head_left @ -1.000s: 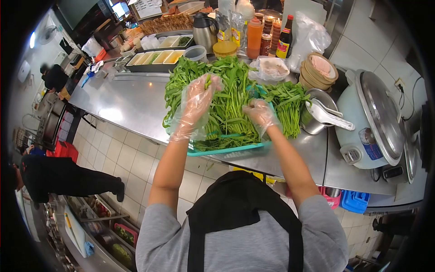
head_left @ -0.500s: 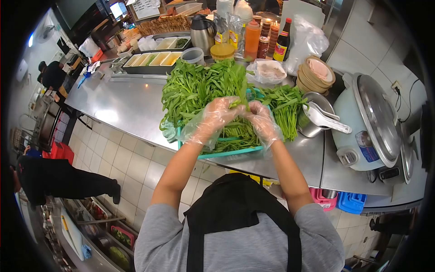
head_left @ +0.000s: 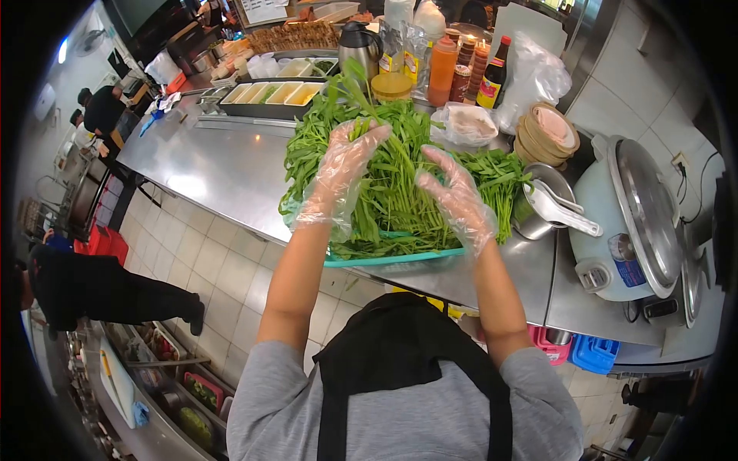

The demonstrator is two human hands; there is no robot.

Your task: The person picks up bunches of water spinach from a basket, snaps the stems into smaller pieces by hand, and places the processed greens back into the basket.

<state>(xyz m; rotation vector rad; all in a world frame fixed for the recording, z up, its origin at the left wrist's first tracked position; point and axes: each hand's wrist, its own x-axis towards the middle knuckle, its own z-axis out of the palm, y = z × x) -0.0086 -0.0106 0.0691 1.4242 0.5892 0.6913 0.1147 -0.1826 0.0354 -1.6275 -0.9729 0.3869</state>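
A big pile of long-stemmed leafy greens that look like water spinach (head_left: 407,184) fills a teal plastic basket (head_left: 400,260) on the steel counter. My left hand (head_left: 350,154), in a clear plastic glove, is at the pile's left side, its fingers bent around a leafy stalk (head_left: 355,81) that rises above the heap. My right hand (head_left: 457,192), gloved the same way, hovers over the right side of the pile with fingers apart and nothing in it. Another bundle of greens (head_left: 496,180) lies just right of the basket.
A steel pot (head_left: 538,217) with a white ladle stands at right, beside a large rice cooker (head_left: 630,223). Behind the greens are sauce bottles (head_left: 442,69), a steel jug (head_left: 358,50), stacked bowls (head_left: 546,134) and topping trays (head_left: 273,94). Other people (head_left: 100,288) stand at left.
My hands were together over the basket; they have moved apart. The left has gone up and left with a stalk, and the right has opened. The view has shifted slightly.
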